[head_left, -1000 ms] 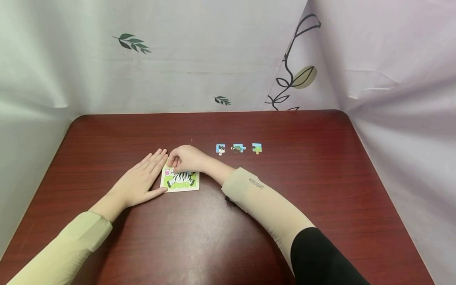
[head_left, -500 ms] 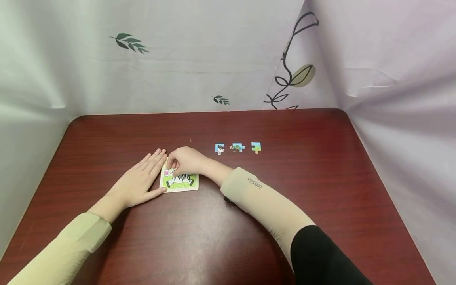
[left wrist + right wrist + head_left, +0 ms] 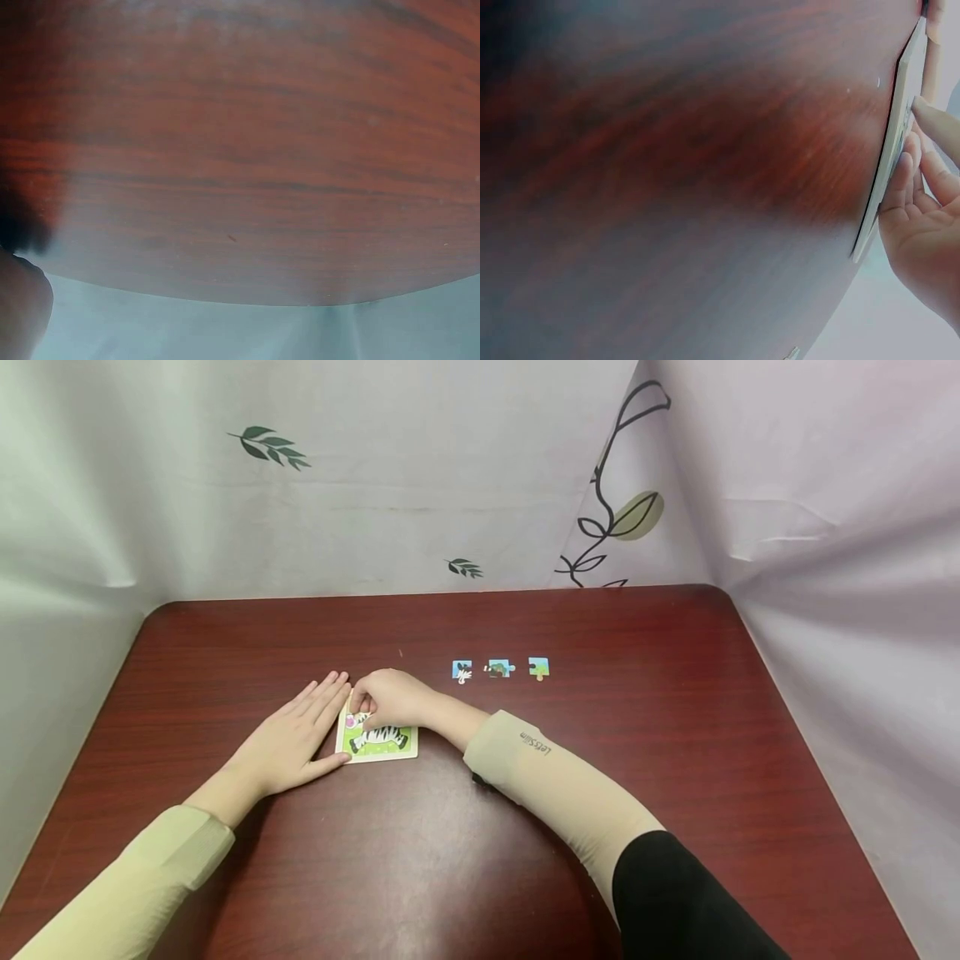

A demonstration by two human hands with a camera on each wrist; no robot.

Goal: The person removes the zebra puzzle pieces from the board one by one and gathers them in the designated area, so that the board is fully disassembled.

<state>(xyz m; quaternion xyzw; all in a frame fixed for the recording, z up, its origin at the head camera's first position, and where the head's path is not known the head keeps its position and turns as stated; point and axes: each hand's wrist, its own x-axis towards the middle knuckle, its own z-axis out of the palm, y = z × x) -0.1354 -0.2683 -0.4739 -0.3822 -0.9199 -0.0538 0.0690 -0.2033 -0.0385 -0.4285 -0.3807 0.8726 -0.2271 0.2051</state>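
Note:
A small square puzzle board with a light border and a picture of a zebra on green lies flat on the table. Along its left edge rests my left hand, fingers straight, with the thumb at the lower left corner. The right hand bends over the upper part, its thumb and curled fingers pinching a puzzle piece at the upper left; the fingers hide most of this piece. In the right wrist view, the thumb and fingertips touch the top of the thin board.
Three loose puzzle pieces lie in a row behind the right forearm: a zebra-ear piece, a tree piece and a blue-green piece. The dark red wooden table is backed by pale curtains with leaf prints.
The right hand stays over the upper left of the board with hardly any movement. The left hand holds its place, and the loose pieces lie as before; the view shifts slightly.

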